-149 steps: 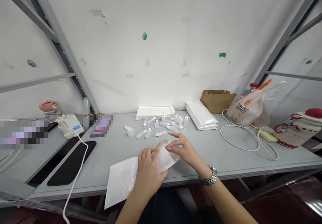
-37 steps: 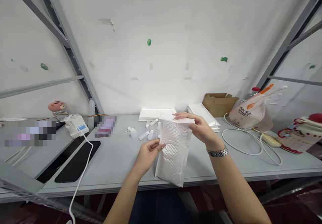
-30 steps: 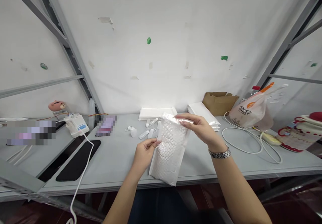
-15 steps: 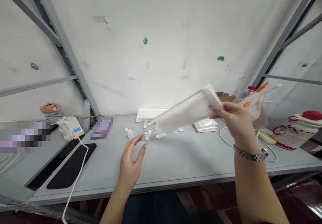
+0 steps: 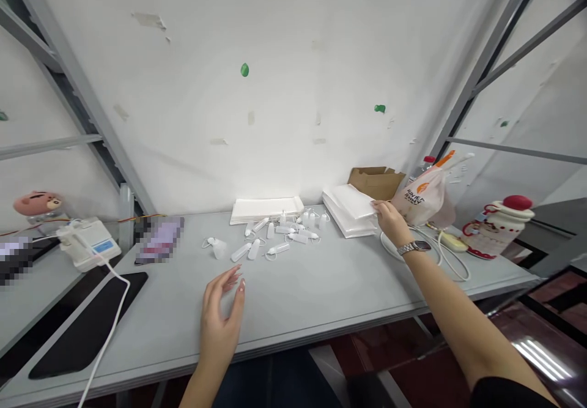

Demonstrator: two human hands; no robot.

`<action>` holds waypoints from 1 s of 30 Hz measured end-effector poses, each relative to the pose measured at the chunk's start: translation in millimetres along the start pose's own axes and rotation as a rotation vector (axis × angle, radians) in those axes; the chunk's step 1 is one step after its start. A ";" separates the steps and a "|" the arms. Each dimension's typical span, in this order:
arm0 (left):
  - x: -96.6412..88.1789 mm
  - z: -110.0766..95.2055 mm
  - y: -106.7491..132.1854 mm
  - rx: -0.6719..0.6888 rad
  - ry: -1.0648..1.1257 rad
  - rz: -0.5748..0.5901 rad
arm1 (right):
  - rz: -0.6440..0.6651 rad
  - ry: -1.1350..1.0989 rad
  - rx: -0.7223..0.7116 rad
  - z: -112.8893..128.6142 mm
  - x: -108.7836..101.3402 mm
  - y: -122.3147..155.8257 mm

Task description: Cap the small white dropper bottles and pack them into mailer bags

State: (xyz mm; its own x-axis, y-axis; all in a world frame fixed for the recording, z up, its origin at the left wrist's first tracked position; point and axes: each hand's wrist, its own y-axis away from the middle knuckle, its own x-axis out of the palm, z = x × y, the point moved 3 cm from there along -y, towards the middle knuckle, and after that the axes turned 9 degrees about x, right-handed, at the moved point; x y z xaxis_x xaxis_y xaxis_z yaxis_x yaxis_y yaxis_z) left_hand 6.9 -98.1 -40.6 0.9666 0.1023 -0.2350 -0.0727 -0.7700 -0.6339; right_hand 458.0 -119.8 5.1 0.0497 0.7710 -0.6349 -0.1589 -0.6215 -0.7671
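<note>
My right hand (image 5: 389, 219), with a watch on its wrist, pinches the near right edge of a flat white plastic packet (image 5: 353, 201). That packet rests on a pile of similar white packets (image 5: 351, 227) at the back right of the desk. Over the desk's front middle, my left hand (image 5: 222, 307) is open, thumb and fingers apart and holding nothing. Beyond its fingertips lie several small white squeeze bottles (image 5: 279, 249) with looped caps. A wider clear bottle (image 5: 217, 248) lies to their left.
Behind the bottles, a stack of white sheets (image 5: 257, 209) lies by the wall. An open cardboard box (image 5: 376, 181), a printed plastic bag (image 5: 419, 200), a white cable (image 5: 458, 267) and a red-lidded flask (image 5: 498, 227) are right. A phone (image 5: 160, 240) and black mat (image 5: 92, 328) are left.
My right hand has carried the white packet back and down onto the pile. The bottles it covered now show. My left hand stays open, lower in view. The camera view has shifted.
</note>
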 end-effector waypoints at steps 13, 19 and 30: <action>2.0 7.2 -0.1 -0.122 0.079 0.038 | 0.314 0.123 -0.020 -8.4 14.0 0.7; 2.3 9.7 0.6 -0.136 0.088 0.041 | 0.346 0.197 -0.070 1.6 18.2 -4.0; 2.7 9.2 0.6 -0.138 0.111 0.058 | -0.022 0.061 0.106 39.4 -45.9 -0.3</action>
State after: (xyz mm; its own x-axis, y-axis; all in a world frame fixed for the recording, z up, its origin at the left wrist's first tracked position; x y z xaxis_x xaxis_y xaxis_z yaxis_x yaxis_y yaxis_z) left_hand 7.2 -92.5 -48.5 0.9835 -0.0097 -0.1805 -0.1026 -0.8522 -0.5131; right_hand 417.0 -149.6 38.1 0.1134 0.7724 -0.6250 -0.2600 -0.5840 -0.7690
